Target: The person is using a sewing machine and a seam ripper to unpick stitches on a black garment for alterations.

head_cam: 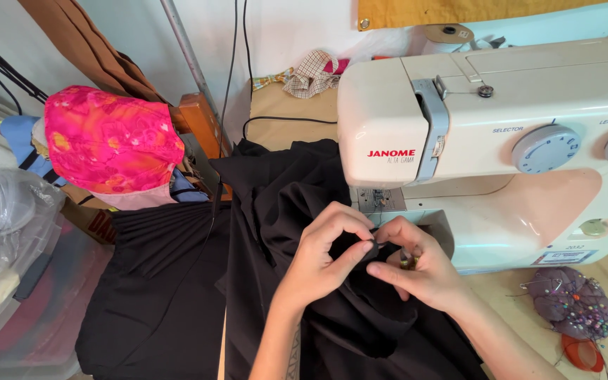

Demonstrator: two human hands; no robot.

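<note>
1. Sprawling over the table edge and down toward the floor, the black fabric (177, 281) is the largest thing in view; its upper folds lie bunched just in front of the sewing machine (501, 141), a white one with two grey dials on its face.
2. The step in hand looks like preparing a fold or seam edge of the cloth by hand, close to the needle area but not yet under it. Both hands meet over the same small ridge of fabric just below the machine's head.
3. The left hand (325, 250) is closed to a pinch, thumb and curled fingers gripping a tuck of the black fabric.
4. The right hand (416, 267) is likewise nearly closed, fingertips pinching the same fold from the other side; something small and shiny shows beside its fingers, too small to identify.
5. The next move, as a judgement, calls for a steady fold and fine fingertip control, since the cloth is dark, soft and creases easily.
6. Containers: a clear plastic bin (29, 317) at the left holds crumpled clear plastic and pale items that cannot be made out; a pink patterned cloth (107, 141) is draped over a pile behind it.
7. Smaller, on the table at the right, a purple pincushion (571, 302) bristles with coloured pins, and a small orange object lies just beside it.
</note>
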